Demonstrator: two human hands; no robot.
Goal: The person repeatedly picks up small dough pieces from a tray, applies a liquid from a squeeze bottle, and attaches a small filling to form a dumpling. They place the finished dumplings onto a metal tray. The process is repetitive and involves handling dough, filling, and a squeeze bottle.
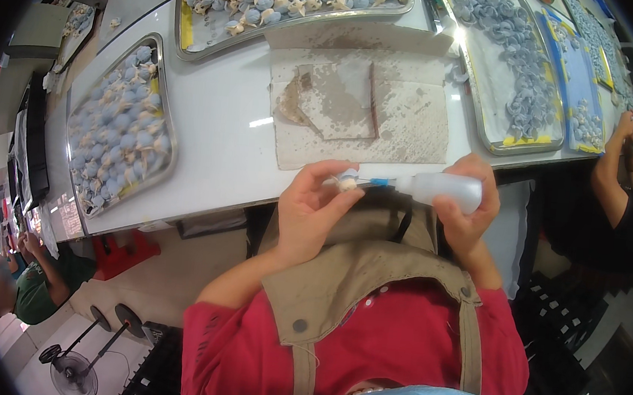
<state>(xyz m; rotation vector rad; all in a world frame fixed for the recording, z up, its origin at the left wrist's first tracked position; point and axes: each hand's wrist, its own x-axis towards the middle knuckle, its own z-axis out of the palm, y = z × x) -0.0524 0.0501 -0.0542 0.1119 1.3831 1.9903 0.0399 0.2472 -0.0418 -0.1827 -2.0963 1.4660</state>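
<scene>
Green cloth makes the shirt of a person (45, 287) far to the left of our flat, pale cardboard sheet with dark spots (414, 116), which is the thing we measure from. Below that shirt, also far left of the cardboard, we see a round floor fan (75, 376). Nearer, left of the cardboard, a shiny silver metal tray (173, 136) sits on the smooth white table (218, 121), full of little cream figures with round grey-blue backs (119, 131). A red stool (123, 252) is on the floor, left of the cardboard and lower. Past the far edge of the cardboard, a long silver metal tray (204, 36) has lots more figures like those.

Just on our side of the cardboard, our left hand (308, 208) has its thumb and finger pinched on one small cream and grey-blue figure (349, 178). Next comes a thin blue tip (379, 182) pointing at it; we can't tell if they touch. The tip is on a cloudy white plastic bottle (445, 188), and our right hand (483, 212) is wrapped around that. Right of the cardboard, another silver metal tray (520, 148) holds curly grey-blue pieces (532, 103).
</scene>
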